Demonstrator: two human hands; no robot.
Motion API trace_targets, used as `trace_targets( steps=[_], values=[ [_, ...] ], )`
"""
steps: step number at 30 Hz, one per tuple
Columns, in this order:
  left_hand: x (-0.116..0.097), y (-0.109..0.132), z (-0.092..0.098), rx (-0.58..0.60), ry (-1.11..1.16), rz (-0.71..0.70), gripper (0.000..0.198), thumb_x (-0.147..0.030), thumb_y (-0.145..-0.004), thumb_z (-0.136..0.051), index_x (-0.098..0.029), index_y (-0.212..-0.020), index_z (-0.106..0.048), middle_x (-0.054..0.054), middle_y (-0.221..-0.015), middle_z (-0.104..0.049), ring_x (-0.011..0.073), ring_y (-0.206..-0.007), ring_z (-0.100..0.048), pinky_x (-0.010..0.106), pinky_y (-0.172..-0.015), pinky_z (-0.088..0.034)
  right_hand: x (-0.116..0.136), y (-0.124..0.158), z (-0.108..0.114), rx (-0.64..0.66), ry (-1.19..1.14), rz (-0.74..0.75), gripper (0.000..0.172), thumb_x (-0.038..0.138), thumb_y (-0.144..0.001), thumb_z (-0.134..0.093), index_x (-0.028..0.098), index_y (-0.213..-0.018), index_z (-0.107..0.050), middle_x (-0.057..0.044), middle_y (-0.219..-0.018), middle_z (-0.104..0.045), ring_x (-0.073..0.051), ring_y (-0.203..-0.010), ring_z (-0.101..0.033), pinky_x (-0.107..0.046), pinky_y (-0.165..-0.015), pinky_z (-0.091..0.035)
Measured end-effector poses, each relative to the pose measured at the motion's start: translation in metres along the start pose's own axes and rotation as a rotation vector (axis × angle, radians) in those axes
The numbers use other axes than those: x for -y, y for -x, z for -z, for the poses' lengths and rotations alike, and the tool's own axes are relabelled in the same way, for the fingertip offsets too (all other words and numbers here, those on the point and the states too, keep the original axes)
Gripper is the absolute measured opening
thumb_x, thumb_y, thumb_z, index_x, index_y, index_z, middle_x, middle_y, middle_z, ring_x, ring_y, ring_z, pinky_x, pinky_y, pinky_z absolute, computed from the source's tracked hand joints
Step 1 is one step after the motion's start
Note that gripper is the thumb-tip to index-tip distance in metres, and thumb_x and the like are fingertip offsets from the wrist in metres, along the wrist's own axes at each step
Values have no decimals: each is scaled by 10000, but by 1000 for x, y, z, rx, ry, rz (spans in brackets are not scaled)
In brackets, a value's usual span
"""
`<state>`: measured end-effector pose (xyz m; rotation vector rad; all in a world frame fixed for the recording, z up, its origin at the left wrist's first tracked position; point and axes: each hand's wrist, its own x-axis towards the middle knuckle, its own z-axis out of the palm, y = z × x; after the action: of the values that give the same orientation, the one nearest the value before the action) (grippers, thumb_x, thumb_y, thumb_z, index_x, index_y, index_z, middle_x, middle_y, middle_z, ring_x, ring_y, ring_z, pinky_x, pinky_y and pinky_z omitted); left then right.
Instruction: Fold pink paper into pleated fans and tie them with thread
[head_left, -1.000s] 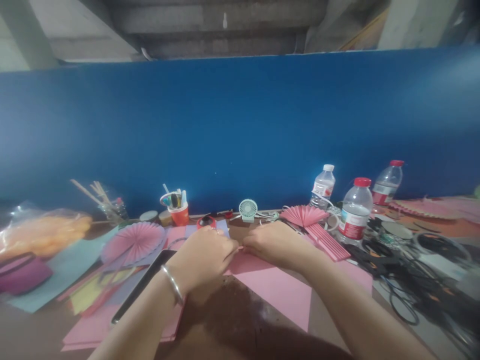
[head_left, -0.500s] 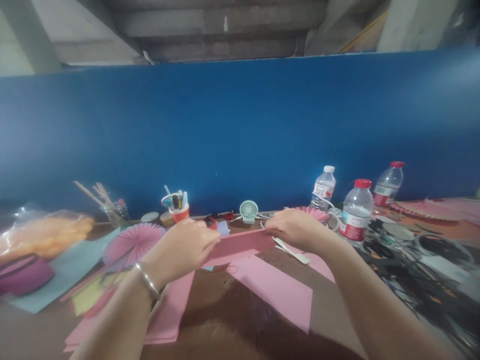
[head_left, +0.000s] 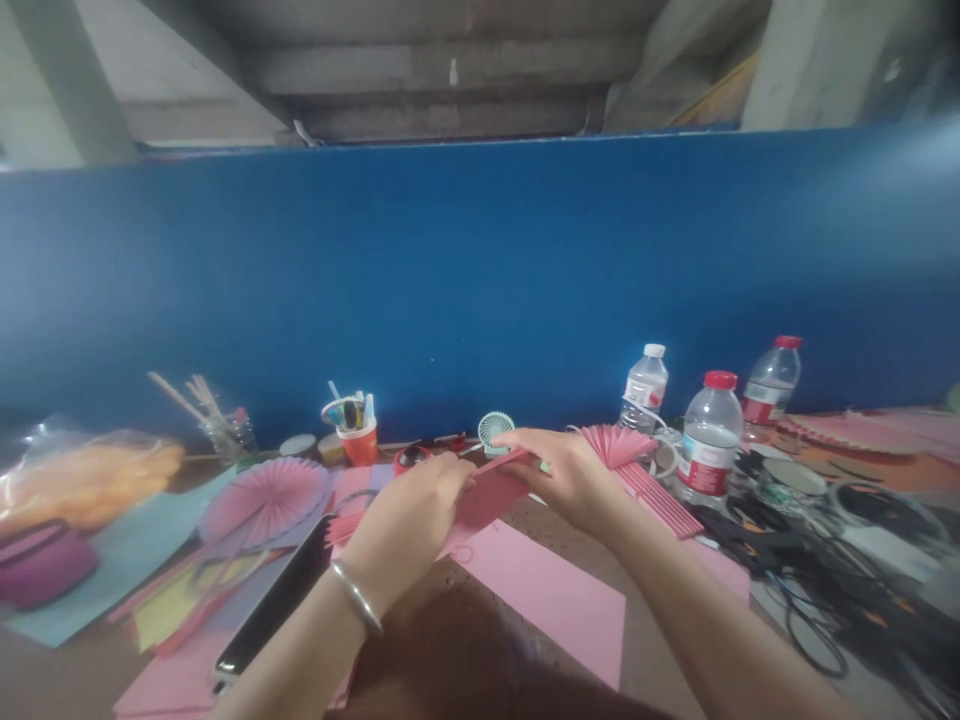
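Above the middle of the brown table, a folded piece of pink paper [head_left: 491,492] hangs tilted between both hands. My left hand [head_left: 424,505], with a silver bangle at the wrist, is closed on its left end. Fingers of my right hand [head_left: 566,475] pinch its upper right edge. Below lies a flat pink sheet [head_left: 555,600]. Beyond my right forearm are a pleated pink paper fan [head_left: 615,443] and a pleated pink strip [head_left: 664,500]. A black phone-like object [head_left: 277,600] lies beside my left forearm, partly hidden by it.
At left are a round pink paper fan [head_left: 268,500], a purple roll [head_left: 45,562] and a plastic bag with orange contents [head_left: 90,475]. A red cup of tools [head_left: 360,443] and a small fan [head_left: 495,428] stand behind. Bottles [head_left: 709,440] and tangled cables [head_left: 810,570] occupy the right.
My hands have come closer together, and the pink paper between them has turned from nearly level to tilted. My left hand has moved right, uncovering the black object.
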<state>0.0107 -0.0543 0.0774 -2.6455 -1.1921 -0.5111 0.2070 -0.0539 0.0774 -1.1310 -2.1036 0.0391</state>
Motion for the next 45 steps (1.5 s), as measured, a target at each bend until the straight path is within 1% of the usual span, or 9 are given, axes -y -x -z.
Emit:
trace_targets(
  steps=[3, 5, 12, 17, 21, 24, 29, 38, 45],
  values=[
    [1, -1, 4, -37, 50, 13, 190, -77, -828, -392, -171, -909, -536, 34, -868, -587, 164, -801, -542, 313, -736, -425, 5, -1, -11, -128, -322, -234, 268, 289, -790, -480, 192, -1037, -520, -8, -764, -621, -146, -684, -574, -230, -590, -423],
    [0, -2, 7, -44, 75, 33, 198, -85, -847, -368, -166, -893, -542, 34, -846, -588, 161, -786, -540, 312, -726, -430, 6, -2, -17, -164, -463, -302, 250, 287, -773, -488, 180, -998, -516, -3, -714, -613, -142, -637, -571, -229, -561, -428],
    [-1, -1, 5, -9, 49, 36, 209, -114, -869, -330, -159, -825, -530, 31, -787, -577, 157, -712, -535, 311, -665, -421, 3, -2, -21, -188, -697, -297, 294, 306, -708, -589, 175, -963, -524, 17, -669, -581, -129, -604, -549, -226, -552, -420],
    [-1, 4, 0, 26, -29, -6, 233, -128, -851, -301, -151, -818, -531, 65, -823, -572, 197, -737, -527, 350, -663, -410, 9, -1, -24, -187, -768, -341, 246, 238, -700, -574, 179, -935, -534, 13, -688, -596, -132, -632, -560, -228, -563, -427],
    [-5, 4, -4, -7, 138, 141, 299, -197, -909, -208, -171, -844, -499, 26, -777, -580, 136, -667, -540, 262, -580, -432, 15, 0, -31, -255, -766, -431, 347, 246, -680, -591, 211, -1007, -483, 27, -669, -604, -137, -592, -561, -242, -563, -436],
    [-8, 2, -8, -35, 269, 218, 271, -237, -912, -228, -181, -889, -492, 27, -840, -589, 141, -731, -553, 278, -629, -444, 15, 1, -35, -327, -741, -482, 336, 290, -656, -628, 203, -940, -471, 35, -642, -577, -136, -565, -545, -240, -542, -429],
    [-12, -1, -10, -10, 357, 314, 309, -270, -897, -225, -177, -808, -506, 44, -805, -592, 176, -732, -557, 311, -642, -429, 13, 0, -38, -320, -676, -432, 142, 306, -688, -601, 172, -697, -553, 13, -648, -563, -150, -646, -534, -244, -588, -416],
    [-18, -3, -10, -73, 641, 326, 285, -332, -906, -258, -210, -899, -515, 17, -868, -608, 161, -788, -556, 277, -682, -403, 13, 0, -43, -279, -909, -417, 159, 313, -721, -586, 161, -745, -628, 11, -632, -572, -126, -601, -507, -221, -550, -390],
    [-19, -4, -16, -69, 646, 358, 333, -373, -908, -251, -196, -822, -519, -13, -720, -585, 136, -650, -521, 256, -594, -383, 13, 1, -44, -296, -874, -361, 123, 272, -749, -550, 168, -737, -614, 7, -667, -573, -127, -637, -513, -232, -604, -403]
  ],
)
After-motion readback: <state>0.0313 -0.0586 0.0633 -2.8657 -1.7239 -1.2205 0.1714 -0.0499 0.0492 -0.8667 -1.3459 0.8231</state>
